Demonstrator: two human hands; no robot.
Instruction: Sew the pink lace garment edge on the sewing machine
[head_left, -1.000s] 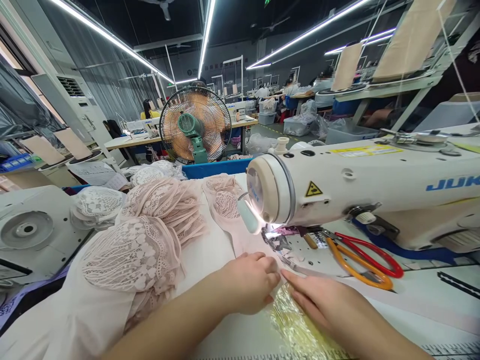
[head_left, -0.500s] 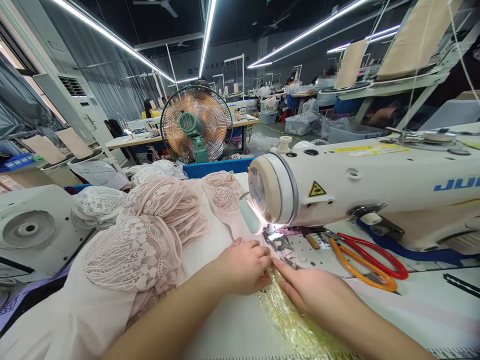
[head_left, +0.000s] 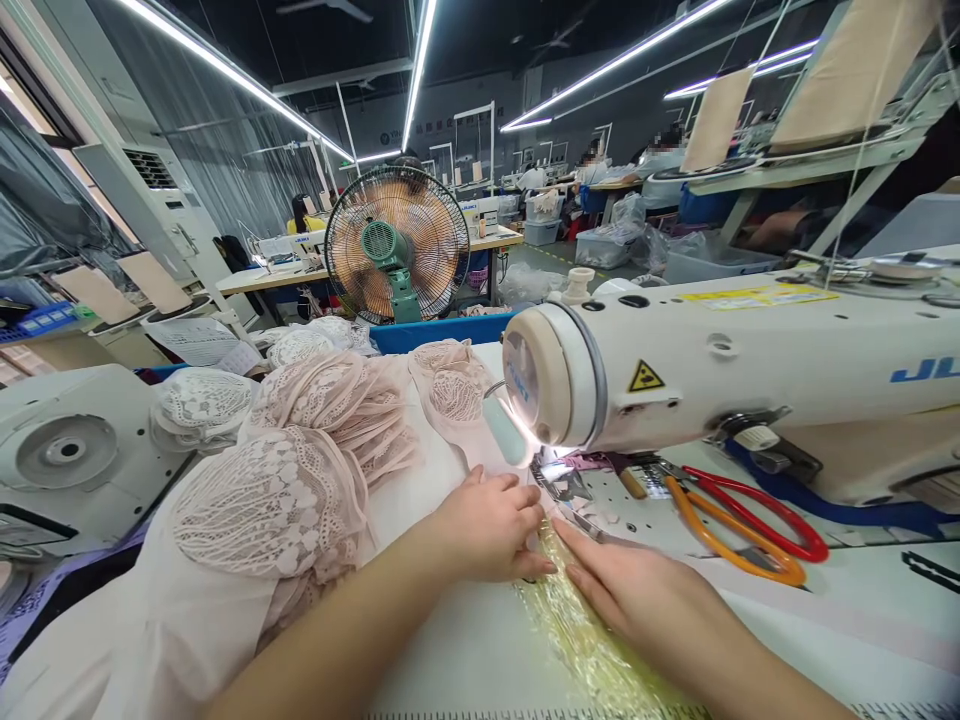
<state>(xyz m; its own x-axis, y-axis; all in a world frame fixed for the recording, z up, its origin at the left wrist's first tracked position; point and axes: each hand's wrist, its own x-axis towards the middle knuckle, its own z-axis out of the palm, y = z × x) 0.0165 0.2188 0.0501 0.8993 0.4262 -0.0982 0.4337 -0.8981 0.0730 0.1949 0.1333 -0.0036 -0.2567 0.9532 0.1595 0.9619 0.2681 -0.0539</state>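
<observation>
Over the last second my left hand (head_left: 491, 525) has slid forward, nearer the lit needle area of the sewing machine (head_left: 645, 340), its fingers spreading. My right hand (head_left: 637, 580) has edged forward too, and the yellow film (head_left: 574, 600) reaches farther up between them. Less pink cloth (head_left: 469, 435) shows ahead; its own shift I can't quite make out.

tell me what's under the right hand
Crinkled, shiny yellow material shows beside the right hand and extends toward the bottom of the picture. What lies directly beneath the hand is covered.
</observation>
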